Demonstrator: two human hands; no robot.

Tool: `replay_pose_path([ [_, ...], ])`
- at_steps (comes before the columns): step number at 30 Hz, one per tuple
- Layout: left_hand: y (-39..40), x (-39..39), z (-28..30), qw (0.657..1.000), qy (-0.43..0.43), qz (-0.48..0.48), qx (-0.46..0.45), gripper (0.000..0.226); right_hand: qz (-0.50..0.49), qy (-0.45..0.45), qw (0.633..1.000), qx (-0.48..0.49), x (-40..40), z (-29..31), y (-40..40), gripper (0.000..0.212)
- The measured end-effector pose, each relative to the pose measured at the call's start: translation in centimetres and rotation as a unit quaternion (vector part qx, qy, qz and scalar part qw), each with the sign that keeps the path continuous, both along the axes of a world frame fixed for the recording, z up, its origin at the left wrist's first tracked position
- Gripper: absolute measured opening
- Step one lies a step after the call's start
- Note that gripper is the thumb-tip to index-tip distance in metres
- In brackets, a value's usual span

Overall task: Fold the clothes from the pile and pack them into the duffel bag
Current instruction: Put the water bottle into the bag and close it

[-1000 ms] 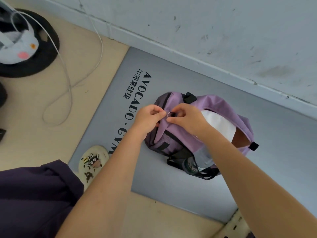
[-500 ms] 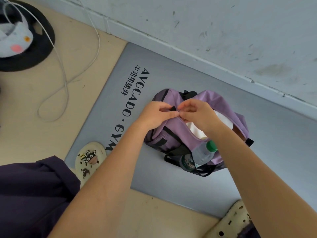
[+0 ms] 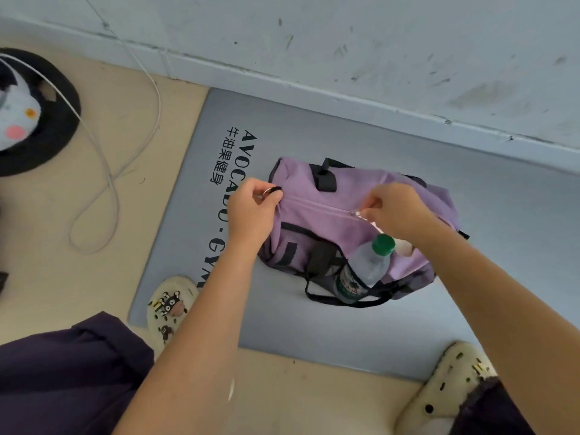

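A purple duffel bag (image 3: pixel 317 215) with black straps lies on a grey gym mat (image 3: pixel 314 133). My left hand (image 3: pixel 251 211) pinches a small ring tab at the bag's left end. My right hand (image 3: pixel 397 211) pinches the zipper pull near the bag's middle. The zipper is closed from the left end up to the pull. A sliver of pale cloth shows in the gap under my right hand. A plastic bottle (image 3: pixel 365 268) with a green cap stands in the bag's mesh side pocket.
The mat lies against a white wall (image 3: pixel 345 42). A white cable (image 3: pixel 103 171) loops over the beige floor at left, near a black round cushion (image 3: pixel 56 120) with a plush toy. Cream clogs (image 3: pixel 171 306) and dark trouser legs are at the bottom.
My hands were together at the bag's left end; my right hand has drawn the zipper pull rightward, closing the left half. The white clothing inside is mostly hidden now.
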State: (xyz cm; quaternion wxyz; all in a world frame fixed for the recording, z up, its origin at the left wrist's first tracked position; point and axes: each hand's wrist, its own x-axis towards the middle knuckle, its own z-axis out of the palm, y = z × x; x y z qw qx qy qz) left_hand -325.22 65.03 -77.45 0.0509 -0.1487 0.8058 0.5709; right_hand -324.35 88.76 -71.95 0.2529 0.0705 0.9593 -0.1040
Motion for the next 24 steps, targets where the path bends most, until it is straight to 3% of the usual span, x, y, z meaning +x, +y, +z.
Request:
replay_pose_path([
  [2,-0.2,0.3,0.1,0.999,0.001,0.011,-0.032,0.022,-0.075,0.018,0.997,0.020,2.0,0.6,4.7,0.010],
  [4,0.7,0.9,0.4,0.994,0.026,-0.014,-0.109,0.013,-0.152,0.039,0.987,-0.027,4.4,1.1,7.7,0.007],
  [7,4.1,1.8,2.2,0.950,0.180,-0.059,-0.249,0.027,-0.202,0.042,0.970,-0.131,6.3,0.3,8.3,0.016],
  [10,9.6,2.9,4.5,0.898,0.279,-0.274,-0.203,0.045,-0.262,0.035,0.939,-0.219,6.8,-0.4,7.4,0.029],
  [13,14.2,4.2,4.3,0.827,0.235,-0.439,-0.263,0.049,-0.322,0.041,0.905,-0.276,6.9,-0.7,7.2,0.035],
  [15,15.5,4.3,3.1,0.829,0.188,-0.435,-0.297,0.037,-0.354,0.046,0.881,-0.310,6.8,-0.6,7.3,0.034],
  [20,16.0,3.3,1.7,0.853,0.162,-0.393,-0.305,0.020,-0.346,0.050,0.884,-0.308,6.5,-1.1,7.8,0.030],
  [24,15.8,2.9,1.6,0.848,0.154,-0.397,-0.316,0.015,-0.363,0.089,0.881,-0.288,7.6,-2.0,8.8,0.023],
])
